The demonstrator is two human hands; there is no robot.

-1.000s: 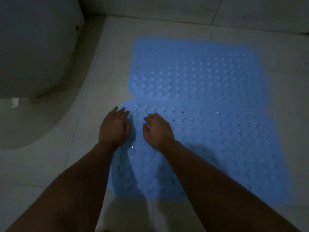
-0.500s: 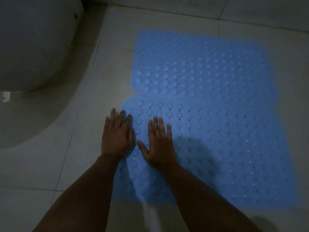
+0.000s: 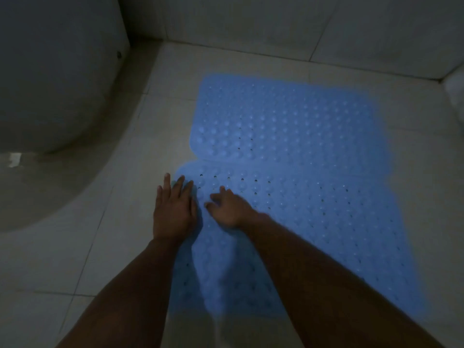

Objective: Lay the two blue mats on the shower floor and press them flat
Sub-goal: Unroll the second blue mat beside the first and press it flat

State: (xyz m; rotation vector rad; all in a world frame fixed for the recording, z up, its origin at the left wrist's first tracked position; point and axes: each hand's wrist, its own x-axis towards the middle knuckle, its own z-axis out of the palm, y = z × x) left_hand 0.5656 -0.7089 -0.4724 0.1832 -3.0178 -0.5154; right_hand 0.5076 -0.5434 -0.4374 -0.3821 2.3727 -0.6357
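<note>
Two blue bubbled mats lie side by side on the pale tiled floor. The far mat (image 3: 288, 121) lies near the back wall. The near mat (image 3: 326, 222) reaches toward me, and its far edge meets the far mat's near edge. My left hand (image 3: 174, 207) lies flat with straight fingers across the near mat's left edge, partly on the tile. Just to its right, my right hand (image 3: 229, 207) rests on the near mat's far left corner with its fingers spread and bent a little. Both forearms hide part of the near mat.
A large white rounded fixture (image 3: 50, 84) fills the left side, with its curved base (image 3: 37, 197) spreading over the floor. Tiled walls (image 3: 276, 23) close the back and meet a corner at the far right (image 3: 442, 80). Bare tile (image 3: 113, 242) lies left of the mats.
Both hands slid forward toward the near mat's far left corner. The right hand's fingers went from flat and straight to spread and slightly bent. The view tilted up, showing more wall.
</note>
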